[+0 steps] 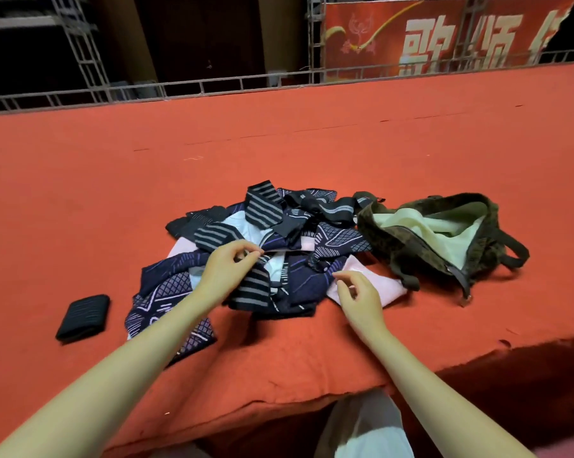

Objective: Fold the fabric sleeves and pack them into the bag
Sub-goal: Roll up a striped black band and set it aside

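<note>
Beside open bag [421, 233], striped, patterned sleeves [262, 246] heaped.

one head-worn camera, looking forward and down

you have a single view, taken from a wide-angle camera on your own head. it faces forward and tilts down over the red-covered table [312, 153], whose near edge crosses the lower part of the frame. your forearms enter from the bottom corners, so the left hand [227, 269] and right hand [358, 297] sit close to the lens, near the middle. the pile of fabric sleeves [272, 246] and the bag [421, 233] lie just beyond them. further off, along the top, you see a metal railing [179, 89] and a red banner [444, 38]. straight lines bow toward the edges. no second view is given.
</note>
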Motion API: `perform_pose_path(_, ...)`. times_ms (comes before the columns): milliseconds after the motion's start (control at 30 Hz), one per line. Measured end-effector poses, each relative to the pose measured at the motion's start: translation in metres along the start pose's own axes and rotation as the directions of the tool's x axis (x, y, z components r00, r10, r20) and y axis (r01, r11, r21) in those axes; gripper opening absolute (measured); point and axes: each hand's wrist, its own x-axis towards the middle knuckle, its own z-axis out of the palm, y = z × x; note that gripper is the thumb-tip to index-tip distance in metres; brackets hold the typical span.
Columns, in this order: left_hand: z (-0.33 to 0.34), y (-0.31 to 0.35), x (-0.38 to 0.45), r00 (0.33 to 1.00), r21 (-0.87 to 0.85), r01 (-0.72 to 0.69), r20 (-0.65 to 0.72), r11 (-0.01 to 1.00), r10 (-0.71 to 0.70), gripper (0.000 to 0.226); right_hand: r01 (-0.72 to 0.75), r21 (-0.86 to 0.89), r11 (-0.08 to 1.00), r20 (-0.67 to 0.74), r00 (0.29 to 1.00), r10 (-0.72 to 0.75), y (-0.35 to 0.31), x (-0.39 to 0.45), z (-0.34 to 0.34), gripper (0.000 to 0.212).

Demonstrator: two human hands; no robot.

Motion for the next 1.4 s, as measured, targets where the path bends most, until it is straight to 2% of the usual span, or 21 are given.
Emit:
perform_pose_path(133,-0.060,-0.036,-0.027,0.980,0.084,0.166,-0.129,0.983,-0.154,0.020,0.105,0.012,0.994,0.119,0.987,-0.106,-0.041,0.005,0.047,0.023)
perform_pose_path(267,-0.104,-0.071,-0.052,0.910,0.154,0.365,-0.267,0.918,-0.317,0.023,0.082,0.032,0.996,0.338,0.937,-0.088,-0.077,0.012,0.104,0.026)
perform_pose_path(367,-0.122,-0.098,-0.064,0.828,0.255,0.560,-0.201,0.788,-0.523,0.041,0.115,-0.011,0.993,0.480,0.872,-0.096,-0.088,0.015,0.138,0.030)
perform_pose_path(467,-0.124,-0.113,-0.067,0.780,0.407,0.591,-0.070,0.696,-0.621,0.037,0.117,-0.016,0.993,0.529,0.844,-0.091,-0.101,0.020,0.158,0.029)
perform_pose_path(533,-0.123,-0.115,-0.060,0.771,0.492,0.580,-0.073,0.649,-0.633,0.036,0.086,0.015,0.996,0.508,0.857,-0.082,-0.113,0.029,0.169,0.029)
perform_pose_path(600,-0.121,-0.115,-0.048,0.768,0.504,0.594,-0.125,0.627,-0.628,0.033,0.051,0.035,0.998,0.472,0.880,-0.062,-0.125,0.043,0.178,0.030)
perform_pose_path(700,-0.112,-0.111,-0.024,0.809,0.364,0.578,-0.138,0.730,-0.572,0.028,0.012,0.052,0.999,0.457,0.889,-0.035,-0.135,0.062,0.192,0.034)
perform_pose_path(767,-0.103,-0.106,-0.008,0.840,0.294,0.541,-0.138,0.788,-0.525,0.033,-0.011,0.052,0.999,0.476,0.879,-0.015,-0.138,0.071,0.202,0.036)
perform_pose_path(933,-0.080,-0.106,0.017,0.862,0.174,0.507,-0.135,0.844,-0.489,0.038,-0.038,0.081,0.996,0.485,0.874,-0.006,-0.128,0.076,0.216,0.035)
perform_pose_path(1067,-0.081,-0.099,0.005,0.897,0.073,0.406,-0.223,0.911,-0.382,0.037,-0.038,0.105,0.994,0.503,0.864,-0.020,-0.116,0.074,0.212,0.034)
perform_pose_path(1133,-0.093,-0.093,-0.008,0.913,0.050,0.363,-0.217,0.930,-0.345,0.037,-0.030,0.102,0.994,0.475,0.880,-0.022,-0.116,0.075,0.209,0.034)
perform_pose_path(1233,-0.115,-0.091,-0.037,0.911,0.041,0.384,-0.180,0.923,-0.371,0.036,-0.024,0.105,0.994,0.431,0.902,-0.024,-0.122,0.075,0.208,0.033)
perform_pose_path(1333,-0.132,-0.096,-0.066,0.887,0.131,0.453,-0.165,0.882,-0.431,0.037,0.009,0.086,0.996,0.441,0.896,-0.046,-0.129,0.073,0.212,0.032)
perform_pose_path(1400,-0.141,-0.101,-0.082,0.853,0.179,0.521,-0.101,0.834,-0.511,0.036,0.023,0.074,0.997,0.454,0.889,-0.054,-0.135,0.070,0.217,0.032)
